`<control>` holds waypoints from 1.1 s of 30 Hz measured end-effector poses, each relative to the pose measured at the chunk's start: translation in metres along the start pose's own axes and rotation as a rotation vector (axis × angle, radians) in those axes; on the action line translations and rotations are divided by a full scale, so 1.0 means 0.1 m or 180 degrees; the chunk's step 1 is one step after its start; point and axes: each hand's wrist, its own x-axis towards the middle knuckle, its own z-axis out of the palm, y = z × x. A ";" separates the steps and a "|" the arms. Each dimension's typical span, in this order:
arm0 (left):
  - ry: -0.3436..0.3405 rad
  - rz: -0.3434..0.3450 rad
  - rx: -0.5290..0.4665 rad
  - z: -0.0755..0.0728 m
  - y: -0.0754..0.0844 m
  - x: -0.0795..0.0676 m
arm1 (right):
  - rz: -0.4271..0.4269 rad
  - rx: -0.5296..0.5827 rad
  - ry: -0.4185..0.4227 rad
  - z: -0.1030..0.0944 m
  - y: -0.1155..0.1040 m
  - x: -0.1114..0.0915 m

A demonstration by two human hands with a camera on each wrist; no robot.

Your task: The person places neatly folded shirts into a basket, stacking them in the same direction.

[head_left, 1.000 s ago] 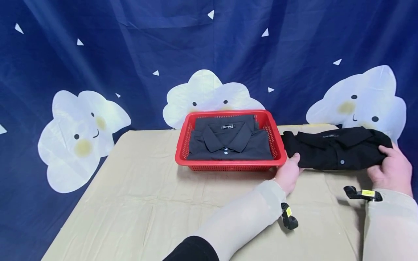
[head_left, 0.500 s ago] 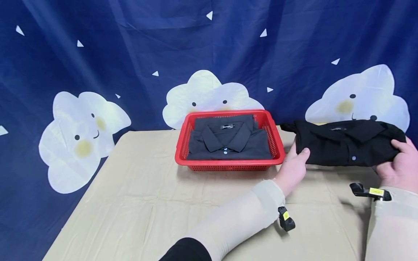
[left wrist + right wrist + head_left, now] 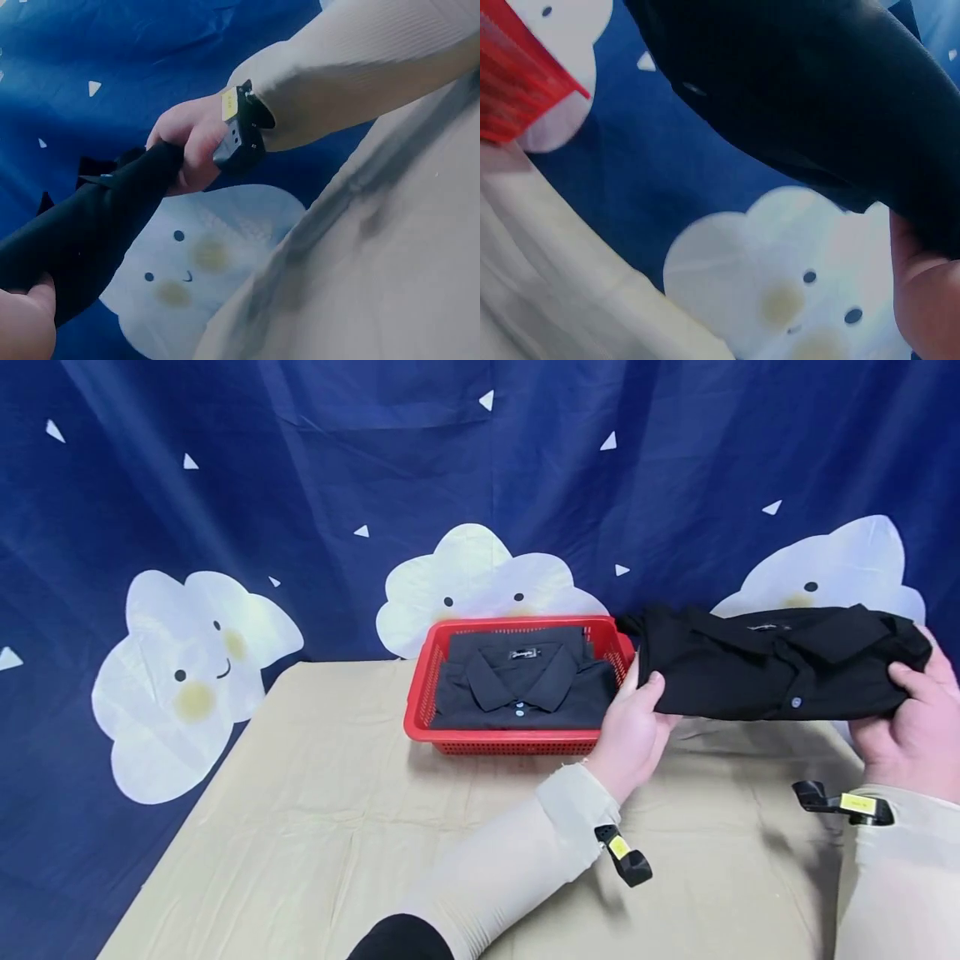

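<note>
In the head view a folded black polo shirt (image 3: 720, 668) hangs above the table at the right, its collar and a button facing up. My left hand (image 3: 633, 722) grips its left end, thumb on top, beside the red basket. The right hand (image 3: 911, 718) holds the opposite end, its thumb over the cloth. Inside the red plastic basket (image 3: 517, 743) lies a folded dark grey polo shirt (image 3: 517, 685) with a collar label. The left wrist view shows the black shirt stretched between my left hand (image 3: 26, 322) and right hand (image 3: 191, 142).
A beige covering lies over the table (image 3: 315, 793). Behind it hangs a dark blue curtain (image 3: 337, 460) printed with white clouds and triangles. Dark band-mounted devices sit on both wrists.
Both hands have lifted the black polo shirt off the table. It has since shifted left, its left end now overlapping the basket's right edge in view. The basket stays put.
</note>
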 end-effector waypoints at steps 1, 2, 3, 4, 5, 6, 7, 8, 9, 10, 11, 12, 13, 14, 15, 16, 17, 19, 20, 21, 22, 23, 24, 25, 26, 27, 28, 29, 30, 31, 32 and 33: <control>0.0005 0.0027 -0.0030 -0.01 0.04 0.00 | -0.0010 -0.0040 -0.0028 0.02 0.03 0.00; -0.0015 0.0042 -0.0030 -0.03 0.07 -0.01 | -0.0017 -0.0095 -0.0034 0.03 0.06 0.00; -0.0037 0.0052 -0.0003 -0.05 0.11 -0.01 | -0.0034 -0.0163 -0.0068 0.04 0.10 -0.01; -0.0051 0.0066 0.0011 -0.08 0.16 -0.01 | -0.0025 -0.0218 -0.0097 0.05 0.14 -0.01; -0.0069 0.0086 0.0013 -0.11 0.20 -0.02 | -0.0011 -0.0273 -0.0099 0.06 0.19 -0.02; -0.0075 0.0105 0.0017 -0.14 0.24 -0.02 | 0.0004 -0.0320 -0.0119 0.07 0.23 -0.02; -0.0081 0.0120 0.0020 -0.17 0.29 -0.03 | 0.0009 -0.0370 -0.0153 0.07 0.27 -0.03; -0.0104 0.0131 0.0048 -0.20 0.33 -0.03 | 0.0017 -0.0410 -0.0185 0.08 0.32 -0.05; -0.0111 0.0138 0.0062 -0.23 0.38 -0.04 | 0.0024 -0.0460 -0.0242 0.09 0.37 -0.06; -0.0126 0.0150 0.0067 -0.25 0.42 -0.05 | 0.0036 -0.0505 -0.0260 0.10 0.41 -0.07; -0.0137 0.0164 0.0069 -0.28 0.47 -0.07 | 0.0052 -0.0538 -0.0276 0.11 0.45 -0.09; -0.0143 0.0170 0.0084 -0.31 0.52 -0.08 | 0.0057 -0.0587 -0.0321 0.11 0.50 -0.10; -0.0150 0.0174 0.0102 -0.34 0.57 -0.09 | 0.0063 -0.0629 -0.0346 0.13 0.54 -0.11; -0.0166 0.0181 0.0127 -0.37 0.62 -0.11 | 0.0081 -0.0666 -0.0368 0.14 0.58 -0.13; -0.0159 0.0187 0.0150 -0.41 0.68 -0.12 | 0.0103 -0.0705 -0.0379 0.16 0.62 -0.14; -0.0158 0.0197 0.0173 -0.44 0.73 -0.13 | 0.0128 -0.0718 -0.0375 0.18 0.66 -0.14; -0.0147 0.0208 0.0194 -0.48 0.78 -0.15 | 0.0158 -0.0719 -0.0375 0.20 0.69 -0.15; -0.0117 0.0223 0.0268 -0.54 0.89 -0.17 | 0.0178 -0.0771 -0.0373 0.23 0.76 -0.17; -0.0096 0.0228 0.0296 -0.57 0.93 -0.19 | 0.0175 -0.0813 -0.0372 0.25 0.79 -0.18; -0.0075 0.0224 0.0326 -0.59 0.98 -0.20 | 0.0165 -0.0855 -0.0368 0.27 0.82 -0.20; -0.0068 0.0221 0.0341 -0.62 1.02 -0.21 | 0.0144 -0.0903 -0.0363 0.28 0.86 -0.21; -0.0058 0.0215 0.0367 -0.64 1.06 -0.23 | 0.0121 -0.0952 -0.0357 0.29 0.89 -0.22; -0.0053 0.0206 0.0391 -0.66 1.09 -0.24 | 0.0092 -0.1007 -0.0350 0.30 0.93 -0.23; -0.0048 0.0201 0.0402 -0.68 1.13 -0.25 | 0.0055 -0.1070 -0.0346 0.31 0.98 -0.24; -0.0053 0.0201 0.0413 -0.71 1.16 -0.27 | 0.0037 -0.1117 -0.0341 0.32 1.02 -0.24; -0.0065 0.0210 0.0425 -0.73 1.19 -0.28 | 0.0028 -0.1160 -0.0339 0.33 1.06 -0.24; -0.0068 0.0226 0.0425 -0.75 1.23 -0.29 | 0.0029 -0.1190 -0.0338 0.34 1.11 -0.24; -0.0072 0.0244 0.0437 -0.77 1.26 -0.30 | 0.0041 -0.1212 -0.0337 0.36 1.15 -0.23; -0.0071 0.0263 0.0433 -0.80 1.29 -0.31 | 0.0053 -0.1243 -0.0345 0.38 1.19 -0.22; -0.0067 0.0279 0.0431 -0.82 1.32 -0.32 | 0.0080 -0.1253 -0.0346 0.40 1.23 -0.22; -0.0062 0.0292 0.0430 -0.85 1.35 -0.33 | 0.0117 -0.1264 -0.0348 0.42 1.26 -0.22; -0.0053 0.0303 0.0429 -0.87 1.38 -0.35 | 0.0153 -0.1272 -0.0349 0.44 1.29 -0.22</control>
